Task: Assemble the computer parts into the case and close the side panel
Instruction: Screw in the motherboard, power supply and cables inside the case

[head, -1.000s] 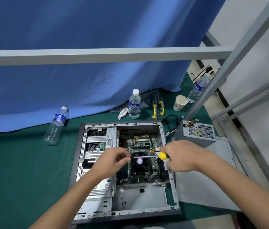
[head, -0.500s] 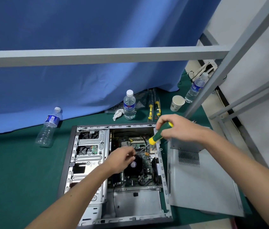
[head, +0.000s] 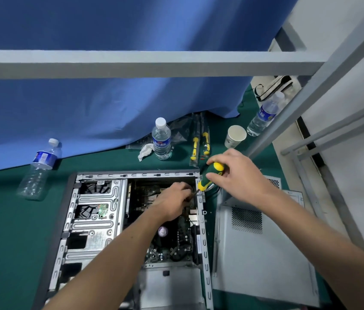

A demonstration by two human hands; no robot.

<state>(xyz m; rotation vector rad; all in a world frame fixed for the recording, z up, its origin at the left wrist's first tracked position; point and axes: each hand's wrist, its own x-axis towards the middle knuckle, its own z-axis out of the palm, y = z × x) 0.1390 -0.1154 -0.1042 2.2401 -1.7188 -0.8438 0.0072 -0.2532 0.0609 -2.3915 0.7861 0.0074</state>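
Case [head: 96,220] open on green mat, right hand [head: 239,173] gripping screwdriver [head: 210,177], left hand [head: 172,202] seemingly pinching its shaft.

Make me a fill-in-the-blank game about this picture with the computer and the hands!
1. The right hand grips a green and yellow ____.
2. The left hand reaches inside the open computer ____.
3. The paper cup stands on the ____ table cover.
4. The bottle at the far left lies on its side and has a ____ cap.

Missing words: screwdriver; case; green; white
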